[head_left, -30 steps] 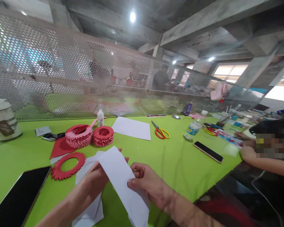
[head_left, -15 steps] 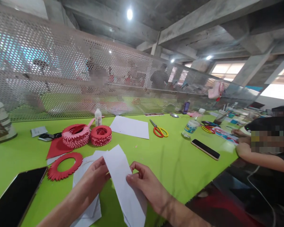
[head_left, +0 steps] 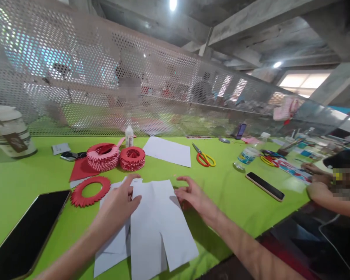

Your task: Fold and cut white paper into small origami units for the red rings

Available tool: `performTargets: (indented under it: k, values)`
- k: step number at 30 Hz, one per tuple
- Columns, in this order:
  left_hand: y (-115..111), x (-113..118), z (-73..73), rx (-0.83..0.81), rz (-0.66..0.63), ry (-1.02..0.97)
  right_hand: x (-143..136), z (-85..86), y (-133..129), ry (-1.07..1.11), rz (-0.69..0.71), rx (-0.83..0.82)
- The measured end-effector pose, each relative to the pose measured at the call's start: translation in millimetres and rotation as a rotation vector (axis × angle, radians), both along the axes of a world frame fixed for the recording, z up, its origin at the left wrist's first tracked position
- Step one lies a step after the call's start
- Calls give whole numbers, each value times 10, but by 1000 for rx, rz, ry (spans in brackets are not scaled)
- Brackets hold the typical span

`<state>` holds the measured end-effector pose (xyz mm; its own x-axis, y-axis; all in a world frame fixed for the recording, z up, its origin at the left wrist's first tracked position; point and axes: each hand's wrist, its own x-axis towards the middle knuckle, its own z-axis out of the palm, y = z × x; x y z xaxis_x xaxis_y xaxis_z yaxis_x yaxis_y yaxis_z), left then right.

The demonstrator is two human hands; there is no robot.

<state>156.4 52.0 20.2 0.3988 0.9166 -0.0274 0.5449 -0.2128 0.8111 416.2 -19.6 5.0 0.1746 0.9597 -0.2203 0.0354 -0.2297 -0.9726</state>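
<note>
One split sheet (head_left: 148, 225) of white paper lies by the near edge of the green surface (head_left: 218, 186), a single slit running from its near edge toward its middle and one crease above that. Two hands flank it. The left hand (head_left: 122, 200) has its grip released, thumb and fingers apart over the sheet's far left corner. The right hand (head_left: 195, 196) has its fingertips at the sheet's right edge; I cannot tell whether that grip pinches the paper.

At least two loose papers (head_left: 113, 251) lie under the left forearm. Toward the far edge are three paper rings: one flat red ring (head_left: 77, 194), one thick pink ring (head_left: 103, 164) and one thick red ring (head_left: 132, 164). Just behind the last stands one small white bottle (head_left: 129, 139); to its right are one plain sheet (head_left: 169, 153) and one pair of scissors (head_left: 198, 151) with a red and a yellow handle.

Two phones lie flat, one large phone (head_left: 30, 233) by the near left corner, one smaller phone (head_left: 265, 186) near the right-hand edge. One cup (head_left: 10, 134) stands at the far left corner.
</note>
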Motion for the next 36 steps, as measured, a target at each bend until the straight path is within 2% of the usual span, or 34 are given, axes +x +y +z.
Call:
performTargets:
  k: [2,4,6,8,12,14,20,27,36]
  values:
    - [-28,5,-36,169,-67,246,32,-34,190,-191,94,29]
    - [-67,17,-65,359,-128,411,32,-76,360,-280,155,45]
    - [-95,36,-103,561,-156,516,23,-115,483,-342,191,59]
    - [-106,62,-153,684,-181,574,22,-141,551,-417,218,70]
    - [-101,135,-249,661,-321,605,36,-141,581,-519,264,35]
    - [-101,173,-275,657,-349,628,26,-124,587,-560,266,22]
    - [-117,234,-318,734,-339,676,-66,-97,637,-705,192,135]
    - [-122,248,-352,783,-330,692,-73,-104,617,-763,231,179]
    - [-161,227,-313,828,-308,703,-59,-101,604,-760,270,174]
